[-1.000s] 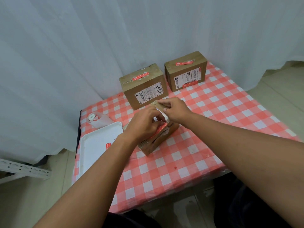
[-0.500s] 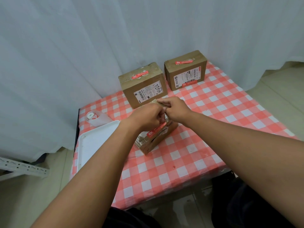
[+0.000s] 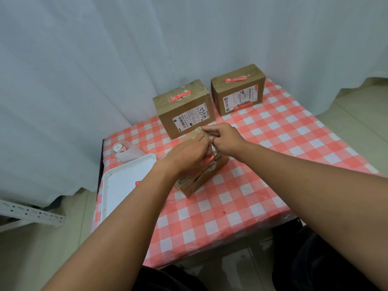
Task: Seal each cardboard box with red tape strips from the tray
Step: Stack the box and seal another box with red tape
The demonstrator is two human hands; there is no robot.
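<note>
A small cardboard box [image 3: 196, 181] lies on the checked tablecloth at the table's middle, with a red tape strip [image 3: 207, 159] partly showing on its top. My left hand [image 3: 189, 156] covers the box's top, fingers curled over it near the strip. My right hand [image 3: 223, 138] pinches the box's raised far flap edge. Two more cardboard boxes stand at the back: the middle one [image 3: 184, 114] and the right one [image 3: 238, 92], each with a red strip on top. A white tray [image 3: 123, 183] at the left holds one red strip [image 3: 138, 182].
A roll of white label backing [image 3: 123, 151] lies behind the tray. White curtains hang close behind the table. The table's front edge is near my body, and a perforated metal bracket [image 3: 29, 214] sits on the floor at the left.
My hands have stayed on the small box, with my left hand sliding up toward my right at the flap. The view has shifted slightly.
</note>
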